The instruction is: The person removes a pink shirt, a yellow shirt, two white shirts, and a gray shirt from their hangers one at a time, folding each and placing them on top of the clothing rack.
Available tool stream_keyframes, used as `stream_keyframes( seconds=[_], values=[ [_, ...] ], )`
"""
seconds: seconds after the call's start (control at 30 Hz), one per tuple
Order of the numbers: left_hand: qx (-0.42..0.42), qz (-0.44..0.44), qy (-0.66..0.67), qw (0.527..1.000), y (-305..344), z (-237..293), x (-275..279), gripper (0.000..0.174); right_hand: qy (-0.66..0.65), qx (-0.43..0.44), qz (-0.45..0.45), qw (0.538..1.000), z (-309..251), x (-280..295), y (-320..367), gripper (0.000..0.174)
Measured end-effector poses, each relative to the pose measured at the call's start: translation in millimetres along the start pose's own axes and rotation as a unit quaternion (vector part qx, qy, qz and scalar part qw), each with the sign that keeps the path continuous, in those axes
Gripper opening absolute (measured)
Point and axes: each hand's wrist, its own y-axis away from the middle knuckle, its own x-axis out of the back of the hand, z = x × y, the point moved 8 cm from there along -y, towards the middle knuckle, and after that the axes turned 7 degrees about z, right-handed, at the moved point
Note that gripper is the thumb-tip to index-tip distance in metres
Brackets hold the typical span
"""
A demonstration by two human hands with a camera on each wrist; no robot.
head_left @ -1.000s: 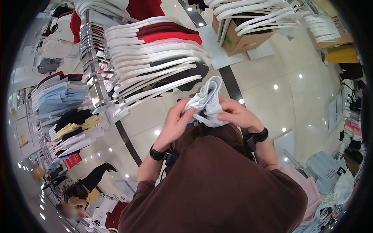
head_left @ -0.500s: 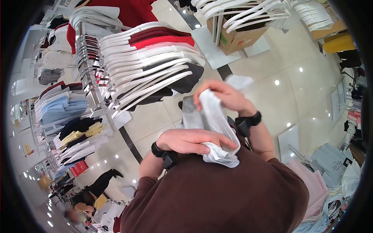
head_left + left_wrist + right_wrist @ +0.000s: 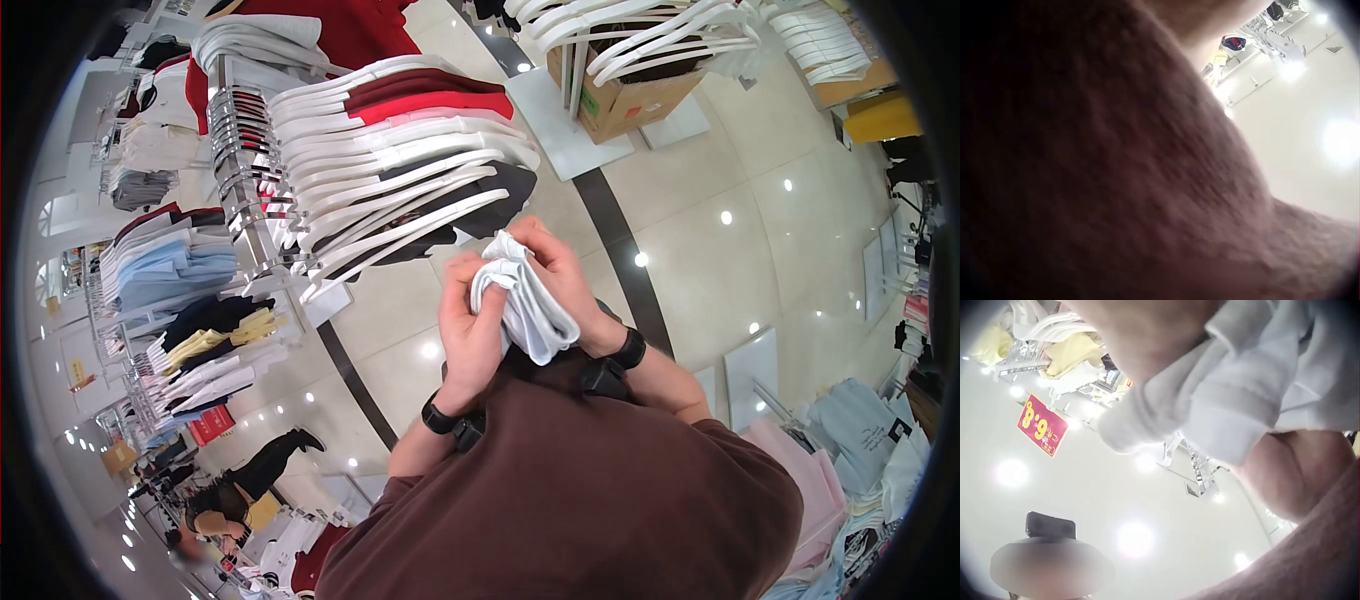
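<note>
A folded bundle of white cloth (image 3: 538,318) is held in front of the brown shirt (image 3: 570,480). My left hand (image 3: 470,325) grips its left side, with the thumb against the folds. From the right, my right hand (image 3: 560,275) has its fingers curled over the bundle's far end. Both hands are close together at the top of the cloth, and its layered lower end hangs toward the body. Soft folds of the white cloth (image 3: 1229,409) fill the upper right of the right wrist view. A dark brown blur covers most of the left wrist view.
A metal rail (image 3: 240,170) with white hangers and garments stands just left of the hands. Behind are a cardboard box (image 3: 635,100) and more white hangers (image 3: 640,40). Folded clothes (image 3: 855,430) lie at lower right. Another person (image 3: 240,495) is at lower left.
The white cloth goes from a loose bundle to a long strip spread between the hands, then to a compact folded bundle. Both hands come together on it.
</note>
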Motion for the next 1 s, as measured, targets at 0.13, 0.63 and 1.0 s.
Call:
stream_keyframes(
  seconds=[0.13,0.63,1.0],
  values=[
    [-0.050,0.032,-0.051,0.997,-13,4,2,0.028,-0.156,-0.157,-0.026,0.975,5,-10,7,0.026],
    [-0.033,0.086,-0.099,0.991,-54,-3,5,0.039,-0.057,-0.038,-0.159,0.985,-44,17,24,0.112],
    [-0.057,-0.011,-0.104,0.993,-71,22,4,0.041,0.192,0.021,-0.031,0.981,-63,47,-9,0.030]
  ],
)
